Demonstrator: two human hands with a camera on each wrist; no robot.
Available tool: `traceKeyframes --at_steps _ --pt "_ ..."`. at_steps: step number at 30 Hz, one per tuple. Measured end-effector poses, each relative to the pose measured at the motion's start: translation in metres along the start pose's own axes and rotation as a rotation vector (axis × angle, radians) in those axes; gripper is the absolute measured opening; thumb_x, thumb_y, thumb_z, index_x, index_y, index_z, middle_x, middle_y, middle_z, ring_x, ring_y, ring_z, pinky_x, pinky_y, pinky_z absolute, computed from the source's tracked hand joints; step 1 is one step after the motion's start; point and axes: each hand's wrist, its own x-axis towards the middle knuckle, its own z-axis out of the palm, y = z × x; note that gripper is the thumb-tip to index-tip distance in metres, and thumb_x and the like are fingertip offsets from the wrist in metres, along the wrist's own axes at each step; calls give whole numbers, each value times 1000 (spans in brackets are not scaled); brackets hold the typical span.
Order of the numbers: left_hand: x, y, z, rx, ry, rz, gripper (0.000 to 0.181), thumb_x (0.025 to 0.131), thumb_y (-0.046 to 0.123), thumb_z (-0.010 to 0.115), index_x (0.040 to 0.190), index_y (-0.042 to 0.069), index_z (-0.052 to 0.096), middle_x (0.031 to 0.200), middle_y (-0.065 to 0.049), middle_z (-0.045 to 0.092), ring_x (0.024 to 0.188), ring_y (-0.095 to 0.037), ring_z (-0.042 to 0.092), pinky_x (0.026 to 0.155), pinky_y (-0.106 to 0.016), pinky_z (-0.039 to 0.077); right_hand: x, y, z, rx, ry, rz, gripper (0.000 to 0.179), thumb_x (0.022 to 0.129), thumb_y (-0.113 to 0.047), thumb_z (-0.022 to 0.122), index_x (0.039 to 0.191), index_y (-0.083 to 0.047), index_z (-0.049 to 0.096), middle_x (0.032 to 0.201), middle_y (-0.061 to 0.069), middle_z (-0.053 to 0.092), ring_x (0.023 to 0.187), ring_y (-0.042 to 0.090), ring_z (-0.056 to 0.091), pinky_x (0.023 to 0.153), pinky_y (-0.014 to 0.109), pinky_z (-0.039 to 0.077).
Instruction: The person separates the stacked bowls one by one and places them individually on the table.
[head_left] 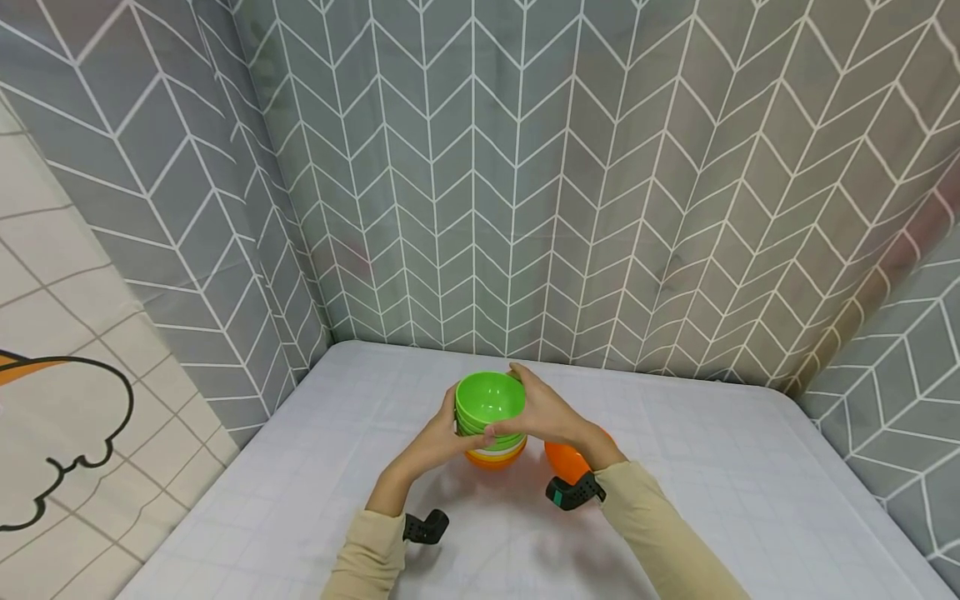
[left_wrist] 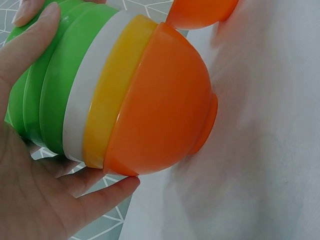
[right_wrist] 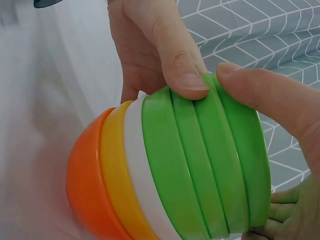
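Note:
A stack of nested bowls (head_left: 491, 400) is between my two hands, near the middle of the table. An orange bowl (left_wrist: 165, 100) forms its bottom, followed by a yellow bowl (left_wrist: 117, 90), a white bowl (right_wrist: 142, 175) and several green bowls (right_wrist: 200, 165) on top. My left hand (head_left: 438, 442) grips the left side, its thumb across the front and fingers around the stack. On the other side my right hand (head_left: 547, 410) holds the upper green bowls, thumb in front and fingers behind. Whether the stack's foot touches the table I cannot tell.
Another orange bowl (head_left: 567, 460) lies on the white-covered table (head_left: 705, 483), just right of the stack and partly hidden by my right forearm. Grey patterned curtains (head_left: 495, 167) hang behind the table and at its sides.

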Motion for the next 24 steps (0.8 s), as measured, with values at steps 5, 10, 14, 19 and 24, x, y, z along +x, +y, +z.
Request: traceKeyframes --at_steps 5,10,14,19,24 --pt "0 -1 0 8 -7 -12 102 79 37 80 153 20 12 145 -8 38 133 -25 37 106 -52 31 -1 1 1 -4 16 4 112 67 -33 88 149 3 23 138 15 45 112 27 54 95 43 46" --pt "0 -1 2 -6 -5 0 101 80 32 80 153 17 12 146 -9 38 134 -27 36 107 -55 30 -1 -1 1 3 41 -20 110 67 -32 88 148 4 23 135 16 47 110 27 55 93 44 47" --pt "1 -1 2 -9 -3 4 101 80 31 80 153 16 12 146 -10 37 135 -28 35 107 -56 28 -1 -5 -1 9 43 -40 108 67 -30 89 147 3 24 130 15 49 108 26 56 91 43 49" --pt "1 0 2 4 -4 -8 103 79 34 81 153 17 11 148 -9 35 135 -28 34 107 -55 29 -3 -9 -6 13 38 -43 101 66 -29 90 143 0 30 124 12 52 105 24 57 89 41 50" --pt "0 -1 0 8 5 -11 103 78 34 82 153 19 12 148 -9 35 133 -28 36 106 -54 31 -5 -17 -16 5 47 -54 98 67 -29 90 140 0 32 123 12 54 104 24 58 89 42 49"
